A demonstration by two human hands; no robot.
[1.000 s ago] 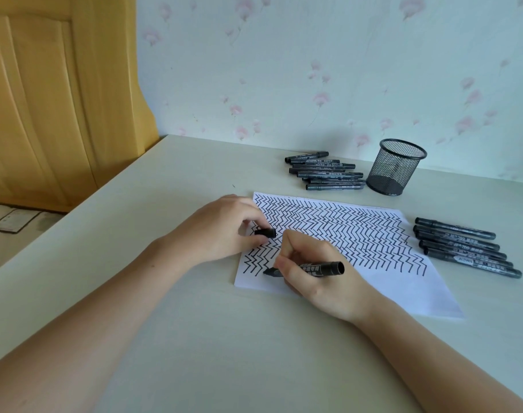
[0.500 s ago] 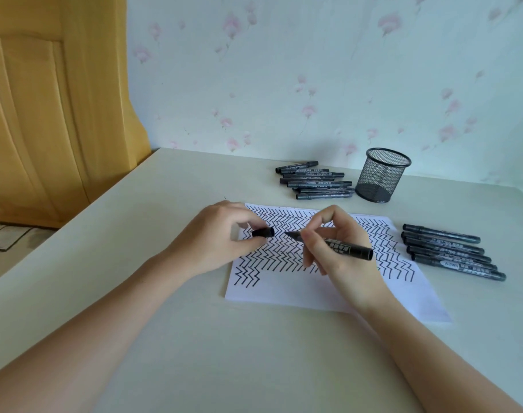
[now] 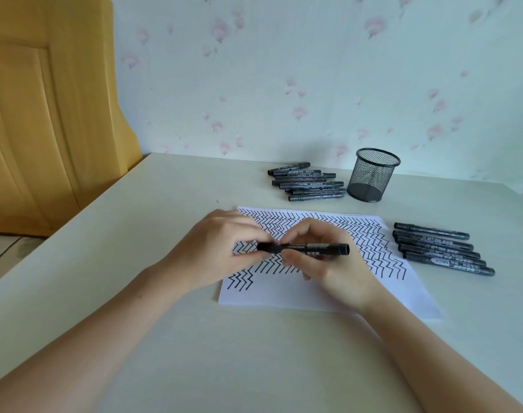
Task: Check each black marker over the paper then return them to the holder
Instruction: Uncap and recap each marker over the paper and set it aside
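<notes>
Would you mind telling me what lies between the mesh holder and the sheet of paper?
In the head view, only bare table separates the mesh holder from the paper; nothing sits there.

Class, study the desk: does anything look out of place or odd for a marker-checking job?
One thing stands out: the mesh holder looks empty, while markers lie loose in two groups, one pile left of it and one row right of the paper. Nothing looks spilled or damaged. Both hands, left and right, hold one marker.
</notes>
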